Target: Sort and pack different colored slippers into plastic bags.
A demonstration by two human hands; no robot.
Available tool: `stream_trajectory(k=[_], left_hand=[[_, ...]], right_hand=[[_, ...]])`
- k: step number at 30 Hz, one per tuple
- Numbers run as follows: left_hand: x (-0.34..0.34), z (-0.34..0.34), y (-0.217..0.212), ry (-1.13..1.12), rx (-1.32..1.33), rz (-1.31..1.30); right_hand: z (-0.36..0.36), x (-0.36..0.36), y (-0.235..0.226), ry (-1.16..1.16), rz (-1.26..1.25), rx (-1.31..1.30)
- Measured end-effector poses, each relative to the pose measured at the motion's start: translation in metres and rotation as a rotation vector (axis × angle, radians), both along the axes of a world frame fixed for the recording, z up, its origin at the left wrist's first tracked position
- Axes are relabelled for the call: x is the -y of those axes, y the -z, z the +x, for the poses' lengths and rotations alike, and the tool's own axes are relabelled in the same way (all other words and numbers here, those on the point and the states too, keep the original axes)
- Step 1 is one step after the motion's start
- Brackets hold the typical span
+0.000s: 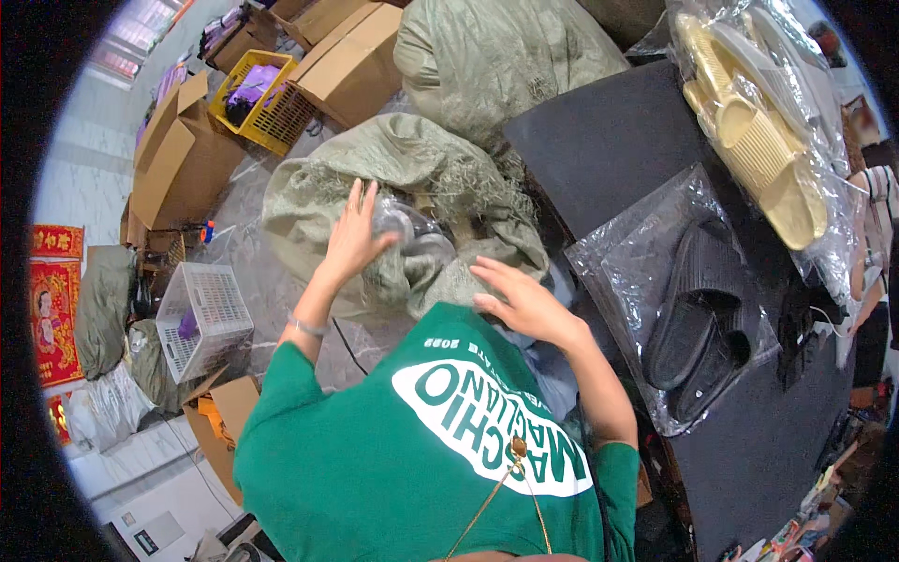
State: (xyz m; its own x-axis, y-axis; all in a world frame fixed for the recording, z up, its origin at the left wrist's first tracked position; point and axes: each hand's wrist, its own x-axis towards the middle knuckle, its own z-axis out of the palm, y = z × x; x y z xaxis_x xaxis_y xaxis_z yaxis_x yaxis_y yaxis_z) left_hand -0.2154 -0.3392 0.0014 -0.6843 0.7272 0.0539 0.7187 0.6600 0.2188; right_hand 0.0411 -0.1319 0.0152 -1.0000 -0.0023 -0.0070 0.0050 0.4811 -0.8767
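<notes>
A green-grey woven sack [309, 201] with frayed edges stands open in front of me. In its mouth lies something in clear plastic [431, 245], greyish and partly hidden by the folds; its kind I cannot make out. My left hand [354, 236] is over the sack's left side, fingers stretched and holding nothing. Over the near right rim is my right hand [524, 302], also empty with its fingers apart. Whether either hand touches the cloth I cannot tell. To the right, a pair of black slide sandals [698, 314] lies in a clear bag on a dark table.
Cream slides [758, 150] in clear plastic lie at the upper right of the dark table [609, 140]. Behind the sack sits another full sack [496, 61]. Cardboard boxes [348, 61], a yellow crate [272, 117] and a white basket [201, 318] stand on the left.
</notes>
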Motion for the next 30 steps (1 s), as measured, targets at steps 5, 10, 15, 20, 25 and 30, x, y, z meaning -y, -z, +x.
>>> stream_trajectory(k=[5, 10, 15, 20, 25, 30], left_hand=[[0.086, 0.03, -0.002, -0.043, 0.077, -0.219], [0.237, 0.047, 0.092, -0.127, 0.467, -1.419], [0.248, -0.021, 0.087, -0.091, 0.471, -1.388], [0.015, -0.052, -0.016, 0.038, 0.142, -0.08], [-0.081, -0.078, 0.034, 0.403, -0.271, -0.083], [-0.139, -0.213, 0.117, 0.626, 0.263, -0.404]], right_hand=[[-0.001, -0.001, 0.101, -0.117, 0.369, 0.178], [-0.004, -0.015, 0.141, -0.204, 0.399, 0.455], [0.009, -0.027, 0.163, -0.188, 0.575, 0.37], [0.016, -0.027, 0.144, -0.151, 0.721, 0.42], [0.034, -0.003, 0.085, 0.011, 0.686, 0.226], [0.082, 0.002, -0.02, 0.031, 0.457, 0.158]])
